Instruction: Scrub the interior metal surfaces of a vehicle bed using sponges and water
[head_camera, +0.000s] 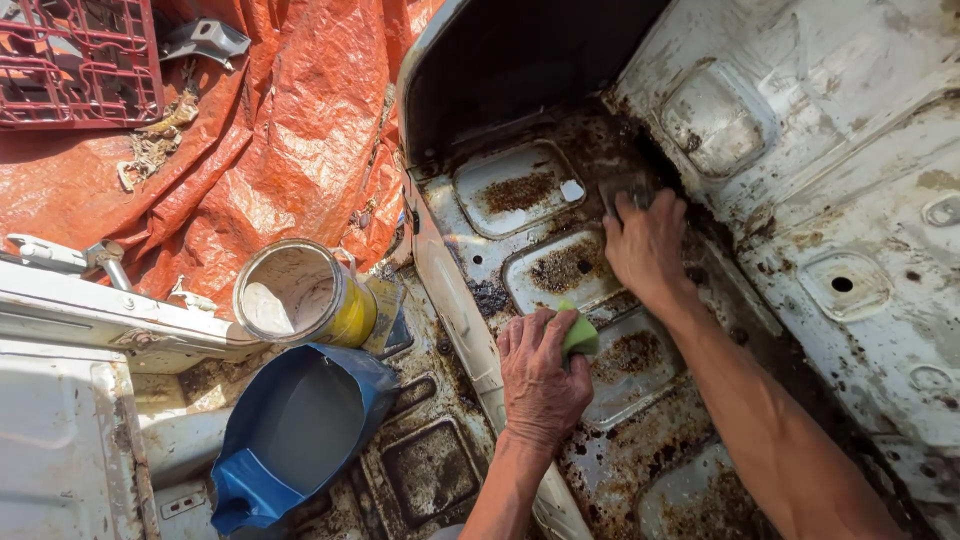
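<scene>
Rusty floor panel (620, 470), long axis running near to far. Left hand (540, 375) closed around a green sponge (580, 335) on it; right hand (648, 245) farther up, grip pressed on a scraper (625, 188). Left of the panel: yellow can (305, 295), whitish coating inside; blue tub (295, 430), grey liquid.

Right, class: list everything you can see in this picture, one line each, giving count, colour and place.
Rusty metal panel: one, white with brown rust, centre and right.
Tarpaulin: one, orange, upper left.
Crate: one, red, top left corner.
Tin can: one, yellow, open, left of centre.
Blue container: one, cut open, lower left.
Green sponge: one, under left fingers.
Left hand: one, gripping the sponge, lower centre.
Right hand: one, pressing a small grey pad on the panel.
</scene>
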